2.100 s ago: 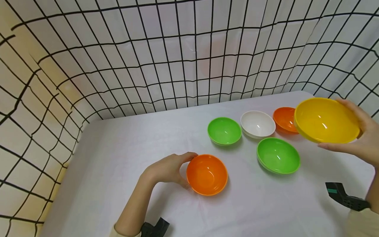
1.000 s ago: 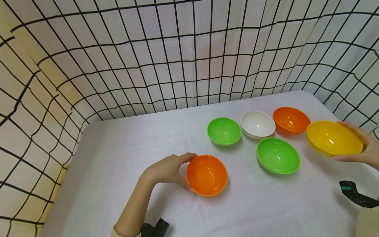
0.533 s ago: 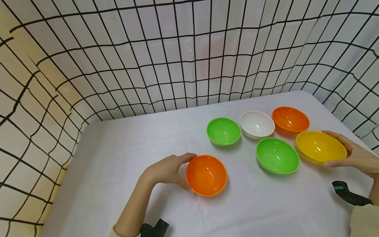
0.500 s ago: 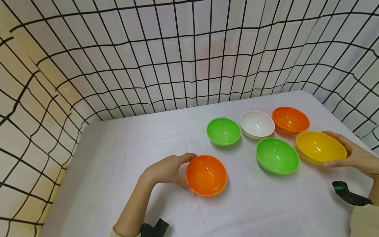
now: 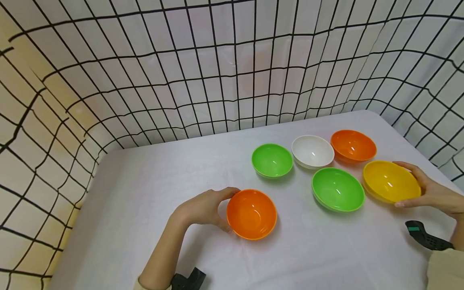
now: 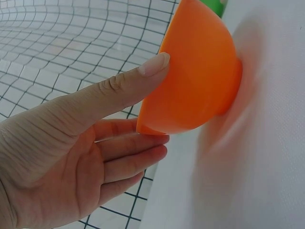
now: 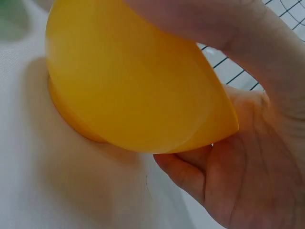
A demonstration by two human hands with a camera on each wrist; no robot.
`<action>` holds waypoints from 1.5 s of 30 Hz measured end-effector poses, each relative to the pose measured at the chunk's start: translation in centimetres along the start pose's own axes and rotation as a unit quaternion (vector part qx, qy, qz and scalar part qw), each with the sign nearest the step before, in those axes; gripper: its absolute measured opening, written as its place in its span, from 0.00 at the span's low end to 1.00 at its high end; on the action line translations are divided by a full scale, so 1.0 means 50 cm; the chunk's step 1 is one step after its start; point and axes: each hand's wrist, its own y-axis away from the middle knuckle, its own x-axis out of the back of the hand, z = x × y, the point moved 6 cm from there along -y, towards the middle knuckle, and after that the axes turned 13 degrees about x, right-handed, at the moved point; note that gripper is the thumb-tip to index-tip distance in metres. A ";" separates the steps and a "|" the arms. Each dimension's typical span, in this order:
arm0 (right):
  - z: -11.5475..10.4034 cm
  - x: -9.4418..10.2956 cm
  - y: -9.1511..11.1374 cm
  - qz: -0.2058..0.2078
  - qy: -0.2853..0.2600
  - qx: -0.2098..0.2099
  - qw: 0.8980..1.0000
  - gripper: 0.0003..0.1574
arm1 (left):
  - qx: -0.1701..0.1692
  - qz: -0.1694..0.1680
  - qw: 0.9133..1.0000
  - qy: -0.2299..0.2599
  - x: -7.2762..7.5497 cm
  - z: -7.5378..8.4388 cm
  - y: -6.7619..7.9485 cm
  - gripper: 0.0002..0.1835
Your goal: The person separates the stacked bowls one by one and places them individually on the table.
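Near the middle front of the table, my left hand [image 5: 204, 207] grips the side of an orange bowl [image 5: 251, 214], thumb on the near side and fingers on the far side. In the left wrist view that orange bowl [image 6: 200, 71] stands upright on the cloth. Over at the right, my right hand [image 5: 431, 191] holds a yellow bowl [image 5: 391, 181] between thumb and fingers. The right wrist view shows the yellow bowl [image 7: 128, 86] with its base at or just over the cloth; whether it touches I cannot tell.
A larger green bowl [image 5: 338, 189] stands just left of the yellow one. Behind are a smaller green bowl [image 5: 272, 160], a white bowl [image 5: 312, 151] and another orange bowl [image 5: 353, 145]. White cloth covers the table [image 5: 145, 181]. Black wire mesh [image 5: 237, 76] encloses the back and sides.
The right hand has lowered the yellow bowl from the air to beside the larger green bowl, in front of the rear orange one. The left hand and its orange bowl have stayed put.
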 end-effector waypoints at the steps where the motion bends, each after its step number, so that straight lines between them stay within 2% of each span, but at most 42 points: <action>1: -0.012 -0.002 0.000 -0.006 0.001 -0.002 1.000 0.73 | 0.001 0.000 1.000 0.002 -0.001 -0.001 0.000 0.46; 6: -0.037 -0.002 0.001 -0.020 -0.007 -0.009 1.000 0.74 | 0.002 -0.003 1.000 0.010 -0.002 -0.003 -0.001 0.46; 7: -0.029 0.001 0.000 -0.022 -0.014 -0.010 1.000 0.73 | 0.002 -0.002 1.000 0.010 -0.002 -0.003 -0.001 0.46; 9: -0.010 0.011 -0.001 -0.012 -0.012 -0.017 1.000 0.70 | 0.001 -0.003 1.000 0.007 -0.002 0.000 0.000 0.46; 12: -0.024 0.022 -0.002 0.004 -0.032 -0.002 0.999 0.63 | 0.001 -0.002 1.000 0.003 -0.001 0.001 0.000 0.47; 17: -0.103 0.037 -0.002 0.060 -0.030 0.063 0.996 0.52 | 0.003 -0.001 1.000 0.002 0.000 0.000 0.000 0.46; 23: -0.191 0.058 0.002 0.145 -0.014 0.105 0.984 0.53 | 0.006 0.000 1.000 -0.002 -0.001 -0.002 -0.001 0.46; 27: -0.236 0.065 0.003 0.165 -0.011 0.130 0.978 0.53 | 0.005 0.000 1.000 -0.003 -0.001 -0.003 -0.001 0.46; 36: -0.342 0.051 -0.015 0.171 -0.028 0.236 0.956 0.58 | 0.006 -0.002 1.000 0.001 -0.002 -0.005 -0.002 0.46; 45: -0.406 0.026 -0.020 0.125 -0.002 0.267 0.956 0.62 | 0.004 -0.001 1.000 -0.001 -0.002 -0.001 0.000 0.46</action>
